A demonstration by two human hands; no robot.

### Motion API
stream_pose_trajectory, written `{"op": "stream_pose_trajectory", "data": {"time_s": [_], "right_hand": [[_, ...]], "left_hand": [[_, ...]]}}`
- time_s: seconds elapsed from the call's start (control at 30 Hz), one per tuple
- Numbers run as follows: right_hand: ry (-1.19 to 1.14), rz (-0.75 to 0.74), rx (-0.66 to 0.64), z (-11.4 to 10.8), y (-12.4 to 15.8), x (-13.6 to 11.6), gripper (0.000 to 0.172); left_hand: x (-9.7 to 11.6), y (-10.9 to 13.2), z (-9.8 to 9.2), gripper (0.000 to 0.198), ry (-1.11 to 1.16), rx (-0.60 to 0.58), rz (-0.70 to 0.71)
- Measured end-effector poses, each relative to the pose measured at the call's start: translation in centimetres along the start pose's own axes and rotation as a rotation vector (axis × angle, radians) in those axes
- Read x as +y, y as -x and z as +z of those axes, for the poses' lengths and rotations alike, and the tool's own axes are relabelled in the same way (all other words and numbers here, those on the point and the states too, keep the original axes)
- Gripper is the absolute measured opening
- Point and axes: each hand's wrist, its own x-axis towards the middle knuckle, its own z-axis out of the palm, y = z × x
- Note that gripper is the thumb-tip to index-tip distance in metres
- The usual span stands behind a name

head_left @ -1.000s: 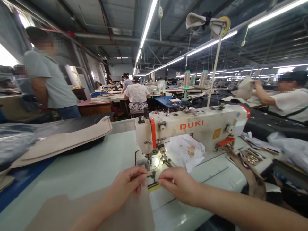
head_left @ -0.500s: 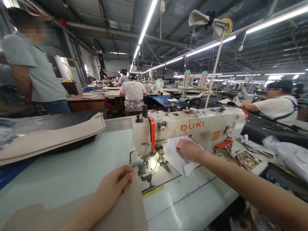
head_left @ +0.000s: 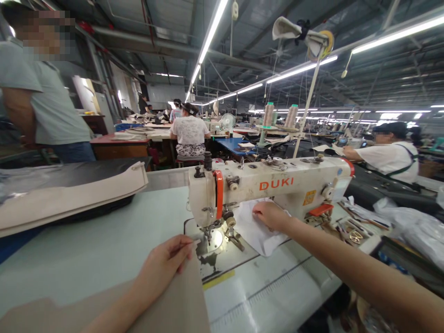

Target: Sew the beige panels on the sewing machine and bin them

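My left hand (head_left: 169, 259) pinches the top corner of a beige fabric panel (head_left: 176, 296), which lies on the table left of the sewing machine's needle area. The white sewing machine (head_left: 249, 182) has orange trim and bears the letters DUKI. Under its arm, my right hand (head_left: 272, 216) is closed on a white cloth (head_left: 253, 231) lying on the bed, its fingertips partly hidden. A lit needle plate (head_left: 215, 238) shows beneath the presser foot, between my two hands.
Stacked beige and black panels (head_left: 72, 199) lie at the left. A small tray (head_left: 357, 233) of tools and clear plastic (head_left: 412, 226) are at the right. Thread cones (head_left: 268, 115) stand behind the machine. A person in a grey shirt (head_left: 52, 101) stands at the left; others sit farther off.
The view has shifted slightly. The panel's corner now pokes out past my left fingertips. My right hand stays on the white cloth with almost no movement.
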Motion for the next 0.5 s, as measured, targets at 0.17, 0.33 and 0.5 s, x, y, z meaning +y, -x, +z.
{"op": "stream_pose_trajectory", "data": {"time_s": [0.17,0.33,0.5], "right_hand": [[-0.144,0.107,0.131,-0.8,1.2,-0.5,0.025],[-0.363,0.075,0.179,-0.5,4.3,-3.3,0.020],[-1.037,0.050,0.102,2.1,6.0,-9.2,0.011]], "left_hand": [[-0.3,0.0,0.0,0.029,0.043,0.003,0.004],[-0.7,0.5,0.5,0.026,0.065,-0.006,0.054],[-1.0,1.2,0.9,0.025,0.162,-0.036,0.078]]}}
